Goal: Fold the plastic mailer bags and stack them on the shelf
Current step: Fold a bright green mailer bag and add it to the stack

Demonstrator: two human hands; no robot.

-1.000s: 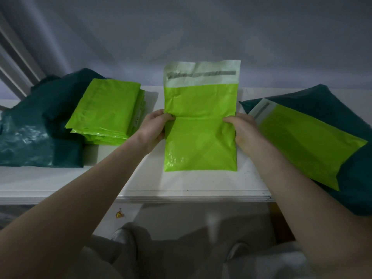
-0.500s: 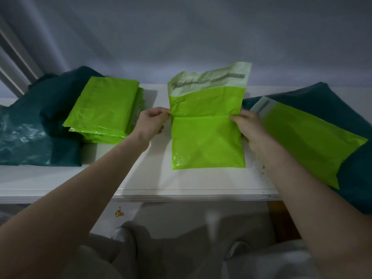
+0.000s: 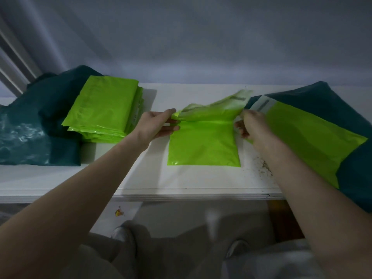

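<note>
- Head view: we see the green mailer bag [image 3: 203,146] lying flat on the white shelf [image 3: 181,184], its long axis running away from us, its far flap end lifted off the shelf.
- The left hand [image 3: 156,125] pinches the bag's left edge at the crease; the right hand [image 3: 251,125] grips the right edge, fingers curled.
- The raised flap lies just beyond both hands, so we judge it must swing toward us over the near half.
- The folded stack [image 3: 104,111] sits left, nearer the left hand.
</note>
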